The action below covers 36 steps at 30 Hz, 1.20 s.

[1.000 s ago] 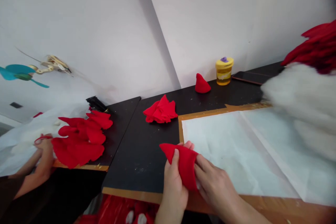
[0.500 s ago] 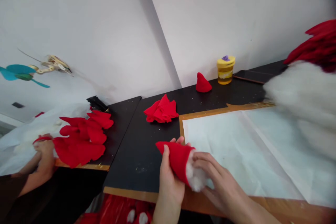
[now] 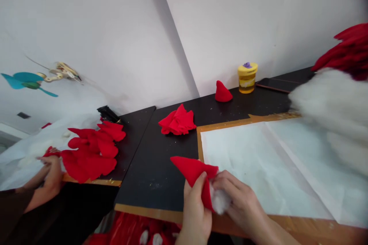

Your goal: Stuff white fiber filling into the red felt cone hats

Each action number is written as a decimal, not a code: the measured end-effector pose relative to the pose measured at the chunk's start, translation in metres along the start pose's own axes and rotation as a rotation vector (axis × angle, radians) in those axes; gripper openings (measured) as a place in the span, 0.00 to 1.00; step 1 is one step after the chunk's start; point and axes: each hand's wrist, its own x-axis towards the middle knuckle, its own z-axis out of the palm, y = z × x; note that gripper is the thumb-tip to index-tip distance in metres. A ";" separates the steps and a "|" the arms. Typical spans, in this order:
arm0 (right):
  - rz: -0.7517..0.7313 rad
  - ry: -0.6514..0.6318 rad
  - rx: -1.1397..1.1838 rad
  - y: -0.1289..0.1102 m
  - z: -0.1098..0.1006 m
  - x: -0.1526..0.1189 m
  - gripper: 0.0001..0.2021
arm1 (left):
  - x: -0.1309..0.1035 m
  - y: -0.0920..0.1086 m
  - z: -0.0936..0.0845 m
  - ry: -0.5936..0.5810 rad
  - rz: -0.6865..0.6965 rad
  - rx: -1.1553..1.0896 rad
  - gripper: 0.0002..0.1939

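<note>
Red felt cone (image 3: 193, 174): pointed, white stuffing (image 3: 220, 201) at mouth; left hand (image 3: 197, 214) grips it, right hand (image 3: 240, 203) pinches stuffing.

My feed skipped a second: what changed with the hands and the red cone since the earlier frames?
The right hand has pushed white stuffing into the red cone, which a second ago showed none. The left hand still grips the cone, now lower. The red pile, small cone and yellow jar stayed put.
</note>
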 end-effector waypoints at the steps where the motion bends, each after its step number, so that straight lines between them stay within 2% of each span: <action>1: 0.008 0.003 0.051 0.001 -0.002 -0.003 0.14 | 0.002 0.000 0.000 0.004 0.031 0.017 0.18; 4: 0.012 0.023 0.064 0.005 -0.010 -0.011 0.14 | 0.009 0.001 0.000 0.016 0.092 0.041 0.17; 7: 0.020 0.000 -0.057 0.006 -0.022 -0.017 0.18 | 0.016 0.005 -0.001 0.003 0.057 0.010 0.20; 11: 0.064 -0.156 -0.134 0.000 -0.033 -0.015 0.23 | 0.015 0.011 -0.002 -0.056 -0.047 -0.038 0.25; 13: 0.135 -0.161 -0.092 -0.001 -0.027 -0.011 0.22 | 0.011 0.007 -0.002 -0.088 -0.050 -0.037 0.25; 16: 0.240 -0.039 -0.028 0.003 -0.009 -0.004 0.19 | 0.002 -0.004 -0.004 -0.137 0.000 -0.017 0.24; 19: 0.290 0.013 0.011 0.006 0.005 0.002 0.14 | -0.006 -0.014 -0.007 -0.185 0.017 0.016 0.24; 24: 0.267 0.068 0.066 0.001 -0.003 0.009 0.09 | -0.002 -0.010 -0.006 -0.044 0.025 0.033 0.18; 29: 0.351 0.104 0.097 0.002 -0.020 0.007 0.03 | 0.004 -0.004 0.001 -0.024 0.018 0.047 0.20; 31: 0.346 0.108 0.070 0.006 -0.025 0.005 0.03 | 0.005 -0.003 0.003 -0.013 0.024 0.037 0.21; 34: 0.286 0.048 0.010 0.008 -0.030 0.004 0.02 | 0.010 0.000 0.002 0.011 0.024 0.011 0.20; 36: 0.235 -0.005 -0.042 0.005 -0.030 0.005 0.14 | 0.013 0.001 0.002 0.004 0.034 -0.003 0.19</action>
